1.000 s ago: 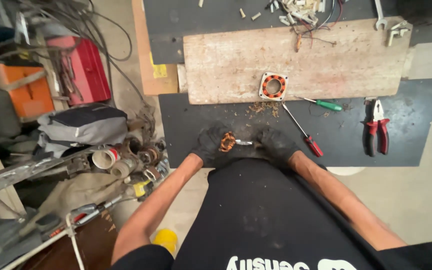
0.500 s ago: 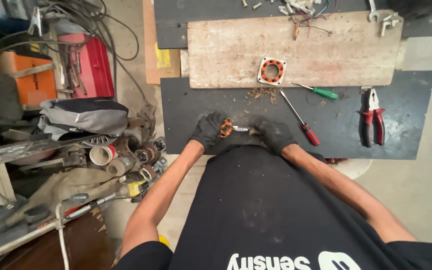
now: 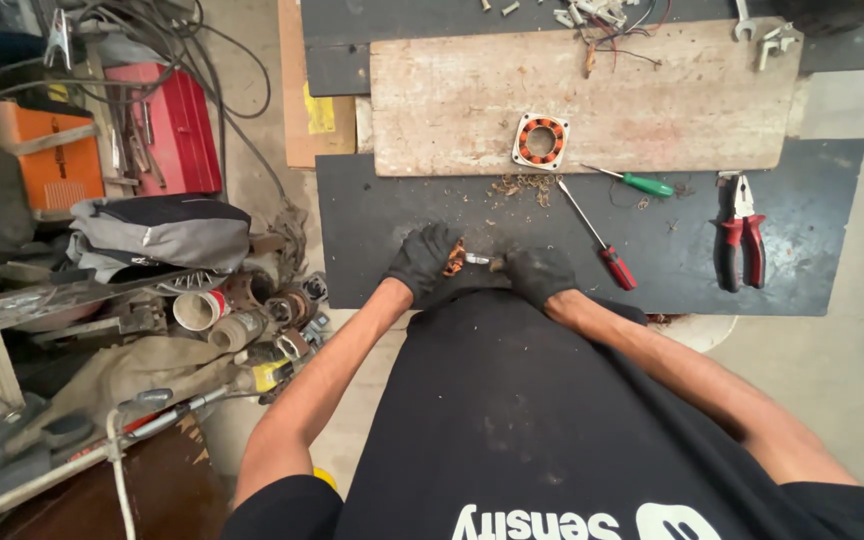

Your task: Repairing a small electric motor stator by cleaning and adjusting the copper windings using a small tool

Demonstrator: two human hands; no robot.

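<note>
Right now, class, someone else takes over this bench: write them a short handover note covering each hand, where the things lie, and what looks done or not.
Left hand, gloved, grips a small copper-wound part at the near edge of the black mat.
Right hand, gloved, holds a small metal tool against that part.
Square wound stator sits on the wooden board; copper scraps lie below it.
Red screwdriver, green screwdriver and red pliers lie unused to the right.
Some winding remains on the held part.
</note>
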